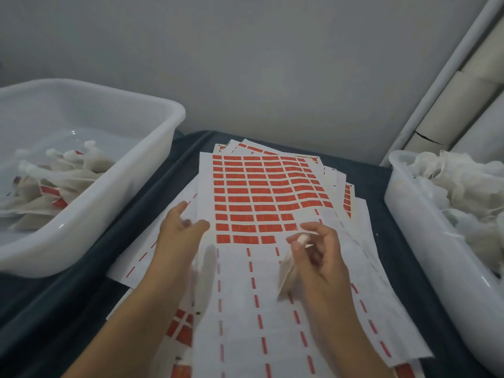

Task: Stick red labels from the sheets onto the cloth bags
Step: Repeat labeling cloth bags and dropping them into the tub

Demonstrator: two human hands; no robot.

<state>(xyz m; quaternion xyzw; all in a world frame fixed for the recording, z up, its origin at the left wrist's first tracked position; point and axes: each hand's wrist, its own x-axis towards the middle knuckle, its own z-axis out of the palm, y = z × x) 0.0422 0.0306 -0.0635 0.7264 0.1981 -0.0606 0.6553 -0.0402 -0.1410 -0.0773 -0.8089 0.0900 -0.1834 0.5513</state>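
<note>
A stack of label sheets (261, 197) lies on the dark table; the top sheet's upper half carries rows of red labels, its lower half is peeled bare. My right hand (319, 257) hovers over the sheet's lower part and holds a small cream cloth bag (287, 271) by its top between thumb and fingers. My left hand (180, 227) rests on the sheet's left edge with relaxed fingers, beside the lowest label rows. A blurred pale shape (204, 266) sits under the left wrist; what it is I cannot tell.
A white tub (90, 203) at the left holds cloth bags with red labels (49, 190) on them. Another white tub (425, 241) at the right is heaped with plain cloth bags (463, 192). White cardboard tubes (452, 105) lean against the wall at the back right.
</note>
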